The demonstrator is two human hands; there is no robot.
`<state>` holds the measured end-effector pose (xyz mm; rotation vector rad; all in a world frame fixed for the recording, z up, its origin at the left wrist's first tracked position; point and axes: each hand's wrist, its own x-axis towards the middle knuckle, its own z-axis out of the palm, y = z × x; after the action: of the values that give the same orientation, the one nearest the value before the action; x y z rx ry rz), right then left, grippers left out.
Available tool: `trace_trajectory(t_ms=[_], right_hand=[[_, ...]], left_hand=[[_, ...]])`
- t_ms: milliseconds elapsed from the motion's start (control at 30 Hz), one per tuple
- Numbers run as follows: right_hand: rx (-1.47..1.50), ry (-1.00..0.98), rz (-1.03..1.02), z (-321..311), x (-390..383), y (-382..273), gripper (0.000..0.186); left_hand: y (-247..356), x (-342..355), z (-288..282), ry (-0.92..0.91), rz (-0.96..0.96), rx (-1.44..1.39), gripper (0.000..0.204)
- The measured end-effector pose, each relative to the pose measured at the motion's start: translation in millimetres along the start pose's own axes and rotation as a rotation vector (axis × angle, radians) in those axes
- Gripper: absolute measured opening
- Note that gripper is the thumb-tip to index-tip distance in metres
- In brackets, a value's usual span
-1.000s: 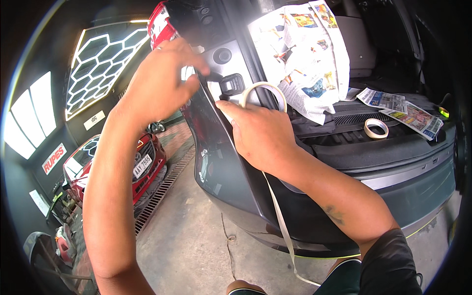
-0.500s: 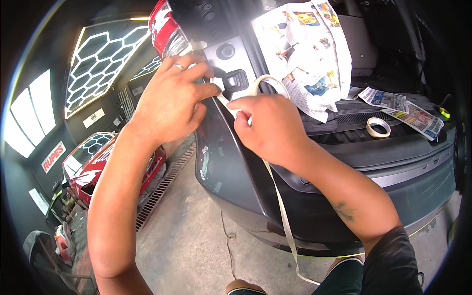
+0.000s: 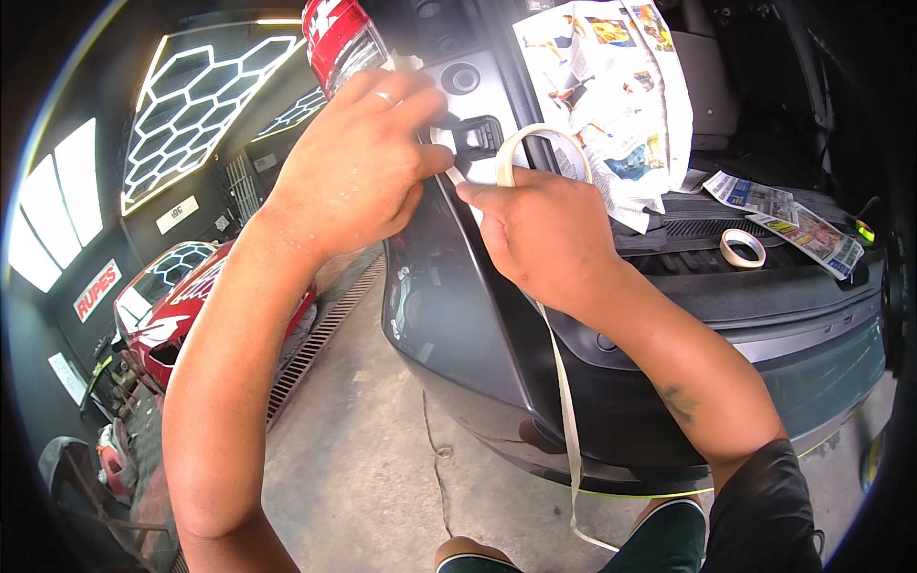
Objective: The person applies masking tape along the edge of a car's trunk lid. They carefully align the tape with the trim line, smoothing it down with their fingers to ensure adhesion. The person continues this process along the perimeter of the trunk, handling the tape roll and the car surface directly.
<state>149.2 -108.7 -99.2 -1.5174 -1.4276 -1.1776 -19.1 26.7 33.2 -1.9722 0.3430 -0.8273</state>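
My left hand (image 3: pixel 368 167) has curled fingertips on a masking tape strip (image 3: pixel 449 170) along the edge of the dark grey car's rear corner (image 3: pixel 439 306), just below the red taillight (image 3: pixel 334 33). My right hand (image 3: pixel 544 239) grips a masking tape roll (image 3: pixel 507 158), its thumb and index finger by that strip. A long loose length of tape (image 3: pixel 564 401) hangs below my right hand to the floor. A silver panel with a dark latch (image 3: pixel 476 136) lies beside the strip. Some of my fingertips are hidden.
Newspaper sheets (image 3: pixel 602 105) cover part of the boot opening. Folded papers (image 3: pixel 807 239) and a second tape roll (image 3: pixel 731 250) lie on the sill. A red car (image 3: pixel 181 306), a drain grate (image 3: pixel 330 329) and wall lights (image 3: pixel 191 95) are at left. A cord (image 3: pixel 439 477) lies on the concrete.
My left hand's fingers have come down from spread onto the tape at the panel edge. My right hand and the roll have moved slightly up and right in the picture, as has the taillight.
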Motion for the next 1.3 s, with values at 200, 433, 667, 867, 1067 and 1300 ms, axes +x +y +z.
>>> trace_trajectory(t_ms=[200, 433, 667, 867, 1067, 1300], right_hand=[[-0.11, 0.013, 0.012, 6.8, 2.6, -6.5, 0.029], [-0.057, -0.065, 0.08, -0.5, 6.5, -7.1, 0.028], [0.037, -0.073, 0.102, -1.2, 7.7, -3.2, 0.038], [0.047, -0.104, 0.11, -2.4, 7.1, -1.6, 0.038], [0.04, -0.1, 0.074, -1.6, 6.6, 0.2, 0.04], [-0.006, -0.201, 0.101, -8.8, 9.7, -5.0, 0.044]], left_hand=[[2.0, 4.5, 2.4, 0.007, 0.014, -0.019, 0.026], [1.1, 6.1, 3.3, 0.019, 0.012, -0.043, 0.022], [-1.0, 10.5, -3.3, -0.032, -0.055, -0.118, 0.027], [-0.6, 11.0, -2.7, -0.093, -0.052, -0.17, 0.037], [3.3, 8.2, -3.6, -0.068, -0.021, -0.097, 0.041], [3.7, 8.6, 1.4, -0.035, 0.024, -0.035, 0.039]])
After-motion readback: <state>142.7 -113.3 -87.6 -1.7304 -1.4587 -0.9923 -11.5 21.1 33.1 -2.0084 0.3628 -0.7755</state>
